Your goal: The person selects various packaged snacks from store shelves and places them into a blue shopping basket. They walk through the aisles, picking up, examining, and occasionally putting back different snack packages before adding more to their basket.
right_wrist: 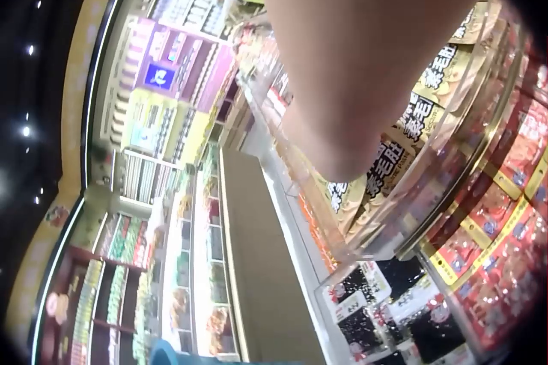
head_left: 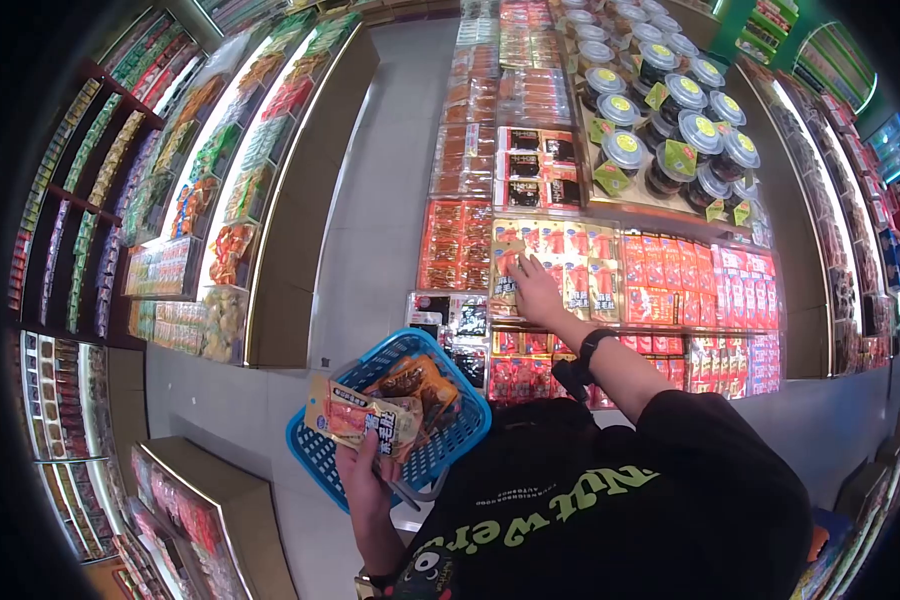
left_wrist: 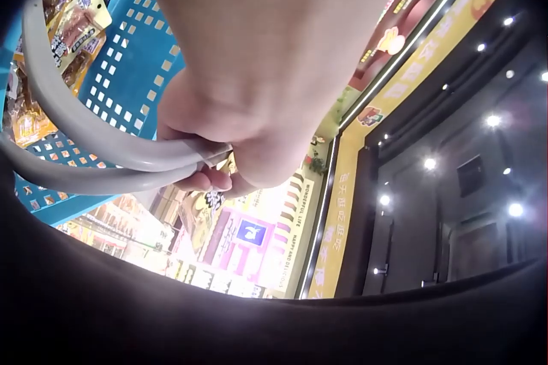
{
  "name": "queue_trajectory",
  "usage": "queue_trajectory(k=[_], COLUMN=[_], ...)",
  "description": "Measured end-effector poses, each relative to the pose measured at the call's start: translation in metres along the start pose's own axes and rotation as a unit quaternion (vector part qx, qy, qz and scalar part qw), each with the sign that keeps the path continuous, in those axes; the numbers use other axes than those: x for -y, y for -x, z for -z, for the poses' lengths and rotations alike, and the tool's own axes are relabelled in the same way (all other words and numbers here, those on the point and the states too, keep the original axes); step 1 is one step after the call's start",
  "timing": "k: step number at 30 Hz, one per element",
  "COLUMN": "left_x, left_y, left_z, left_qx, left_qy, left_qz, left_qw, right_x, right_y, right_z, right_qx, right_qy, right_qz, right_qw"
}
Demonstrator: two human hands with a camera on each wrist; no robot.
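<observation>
My left hand [head_left: 365,480] holds gold-and-pink snack packets [head_left: 345,412], fanned out over the blue basket [head_left: 305,455]. In the left wrist view the same hand [left_wrist: 235,138] also has its fingers curled round the basket's two grey handles [left_wrist: 94,147]. More snack packets [head_left: 420,385] lie inside the basket. My right hand [head_left: 537,292] reaches into a clear bin of yellow snack packets [head_left: 575,240], fingers extended at the packets on its left side. From the right wrist, the hand [right_wrist: 338,138] hides its own fingertips, with a yellow packet [right_wrist: 385,164] right beside it.
Red packets [head_left: 660,275] fill the bins to the right, with black-and-white packets [head_left: 450,315] to the left. Lidded tubs [head_left: 685,130] are stacked behind on a raised board. A grey aisle floor [head_left: 375,180] separates this display from another shelf unit [head_left: 300,200].
</observation>
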State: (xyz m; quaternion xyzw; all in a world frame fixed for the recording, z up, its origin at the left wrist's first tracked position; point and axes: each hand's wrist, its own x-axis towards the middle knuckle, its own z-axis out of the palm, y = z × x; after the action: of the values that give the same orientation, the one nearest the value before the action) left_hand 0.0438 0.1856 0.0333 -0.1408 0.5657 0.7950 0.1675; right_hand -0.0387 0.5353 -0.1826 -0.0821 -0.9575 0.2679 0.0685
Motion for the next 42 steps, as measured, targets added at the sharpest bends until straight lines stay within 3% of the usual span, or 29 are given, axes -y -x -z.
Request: queue_trajectory(k=[2, 6, 11, 18, 20, 21, 22, 23, 25, 27, 29, 30, 32, 33, 34, 36, 38, 40, 41, 42], left_x=[0.002, 0.007, 0.010, 0.009, 0.007, 0.005, 0.003, 0.002, 0.000, 0.004, 0.006, 0.006, 0.001, 0.004, 0.006, 0.007, 0.008, 0.011, 0.011, 0.012], left_y=[0.001, 0.007, 0.012, 0.007, 0.006, 0.005, 0.003, 0.001, -0.001, -0.003, -0.006, -0.007, -0.007, -0.007, -0.008, -0.009, -0.009, -0.007, -0.004, -0.001], left_z=[0.000, -0.005, -0.008, -0.013, -0.020, -0.025, -0.029, -0.030, -0.041, -0.044, -0.042, -0.041, -0.047, -0.044, -0.043, -0.043, -0.041, -0.034, -0.030, -0.027], left_qx=[0.002, -0.018, -0.020, 0.028, 0.003, 0.000, -0.001, 0.010, 0.005, 0.010, 0.025, 0.036, 0.040, 0.036, 0.032, 0.017, -0.002, -0.030, -0.028, -0.025], left_qy=[-0.002, -0.022, -0.022, -0.057, -0.055, -0.074, -0.092, -0.102, -0.101, -0.086, -0.087, -0.109, -0.133, -0.139, -0.144, -0.122, -0.102, -0.108, -0.110, -0.094], left_qz=[0.001, -0.013, -0.012, -0.014, -0.010, -0.005, 0.001, 0.008, 0.005, 0.003, 0.016, 0.033, 0.046, 0.059, 0.070, 0.073, 0.074, 0.072, 0.069, 0.070], left_qw=[1.000, 1.000, 1.000, 0.998, 0.998, 0.997, 0.996, 0.995, 0.995, 0.996, 0.996, 0.993, 0.989, 0.988, 0.987, 0.990, 0.992, 0.991, 0.991, 0.993], right_x=[0.004, 0.009, 0.013, 0.012, 0.025, 0.043, 0.064, 0.087, 0.118, 0.148, 0.174, 0.180, 0.186, 0.185, 0.178, 0.160, 0.125, 0.074, 0.034, 0.019], right_y=[0.001, 0.008, 0.022, 0.031, 0.030, 0.032, 0.033, 0.035, 0.039, 0.046, 0.054, 0.058, 0.065, 0.068, 0.066, 0.065, 0.058, 0.051, 0.049, 0.044], right_z=[-0.009, -0.014, -0.005, -0.001, 0.006, 0.016, 0.034, 0.055, 0.068, 0.085, 0.108, 0.111, 0.113, 0.108, 0.110, 0.115, 0.109, 0.091, 0.066, 0.056], right_qx=[0.069, 0.057, 0.135, 0.074, 0.037, -0.029, -0.022, 0.006, 0.033, 0.196, 0.348, 0.346, 0.371, 0.370, 0.364, 0.310, 0.174, 0.005, -0.045, -0.090], right_qy=[0.142, 0.146, 0.087, 0.119, -0.013, -0.060, -0.063, -0.156, -0.294, -0.450, -0.482, -0.482, -0.423, -0.531, -0.529, -0.517, -0.617, -0.583, -0.464, -0.515], right_qz=[0.068, 0.068, 0.060, 0.130, 0.130, 0.150, 0.161, 0.130, 0.102, 0.016, 0.004, 0.002, 0.074, 0.025, 0.023, -0.137, -0.142, -0.225, -0.245, -0.251], right_qw=[0.985, 0.985, 0.985, 0.982, 0.991, 0.986, 0.985, 0.979, 0.950, 0.871, 0.804, 0.805, 0.823, 0.762, 0.766, 0.786, 0.754, 0.781, 0.850, 0.815])
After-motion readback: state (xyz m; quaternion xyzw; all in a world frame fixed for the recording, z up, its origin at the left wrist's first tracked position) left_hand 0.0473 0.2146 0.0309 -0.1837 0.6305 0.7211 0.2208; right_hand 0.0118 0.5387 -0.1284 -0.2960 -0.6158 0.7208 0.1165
